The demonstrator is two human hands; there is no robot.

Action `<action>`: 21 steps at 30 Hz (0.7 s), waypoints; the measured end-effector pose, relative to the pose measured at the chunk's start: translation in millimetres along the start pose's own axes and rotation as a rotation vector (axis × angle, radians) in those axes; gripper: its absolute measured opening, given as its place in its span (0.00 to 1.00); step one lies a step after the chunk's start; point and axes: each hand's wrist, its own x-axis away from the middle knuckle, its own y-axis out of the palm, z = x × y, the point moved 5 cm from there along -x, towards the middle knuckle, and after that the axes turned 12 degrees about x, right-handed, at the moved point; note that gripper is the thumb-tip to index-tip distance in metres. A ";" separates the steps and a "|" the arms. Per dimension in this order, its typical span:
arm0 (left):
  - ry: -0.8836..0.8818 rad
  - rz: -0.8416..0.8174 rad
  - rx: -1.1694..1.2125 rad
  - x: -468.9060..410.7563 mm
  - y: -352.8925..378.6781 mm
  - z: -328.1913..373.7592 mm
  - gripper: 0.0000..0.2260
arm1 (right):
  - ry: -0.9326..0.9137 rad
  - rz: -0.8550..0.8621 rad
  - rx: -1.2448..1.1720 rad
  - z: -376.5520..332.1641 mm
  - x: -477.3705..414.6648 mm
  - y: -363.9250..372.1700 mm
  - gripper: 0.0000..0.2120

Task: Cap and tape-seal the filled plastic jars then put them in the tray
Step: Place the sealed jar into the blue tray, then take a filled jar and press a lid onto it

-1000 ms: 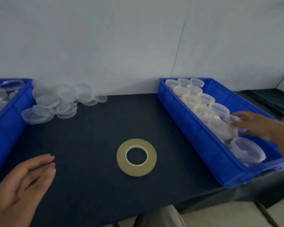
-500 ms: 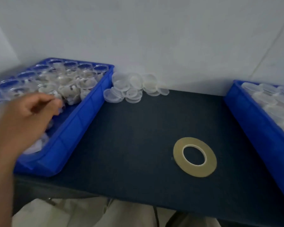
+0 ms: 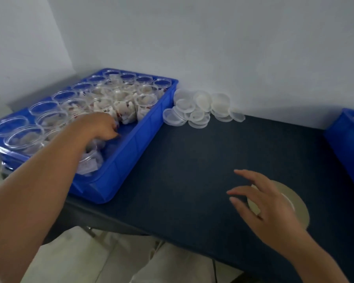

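Several clear plastic jars (image 3: 145,101), many filled with white packets, stand in the blue tray (image 3: 131,160) at the left. My left hand (image 3: 100,125) reaches into that tray with its fingers curled downward among the jars; what lies under the palm is hidden. A pile of clear lids (image 3: 200,107) sits against the wall just right of the tray. The flat roll of tape (image 3: 300,209) lies on the dark table. My right hand (image 3: 268,207) hovers over the roll's left part, fingers spread and holding nothing.
A second blue tray (image 3: 343,144) shows only its corner at the right edge. The dark table top (image 3: 192,160) spans between the two trays. A white wall stands close behind. My lap is below the table's front edge.
My view has swung left from the right tray to the left one. My left hand went deeper into the left tray. My right hand came back into view over the tape roll.
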 end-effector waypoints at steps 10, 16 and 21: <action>0.156 -0.088 0.007 74.6 16.3 -41.7 0.37 | 0.098 0.032 -0.130 17.2 10.4 3.0 0.08; 0.252 0.283 0.199 89.6 -11.9 -24.9 0.36 | 0.079 -0.007 -0.121 1.9 9.9 2.1 0.06; 0.444 0.685 0.192 130.3 -97.3 26.9 0.45 | 0.079 -0.070 -0.227 -22.6 0.6 -7.0 0.09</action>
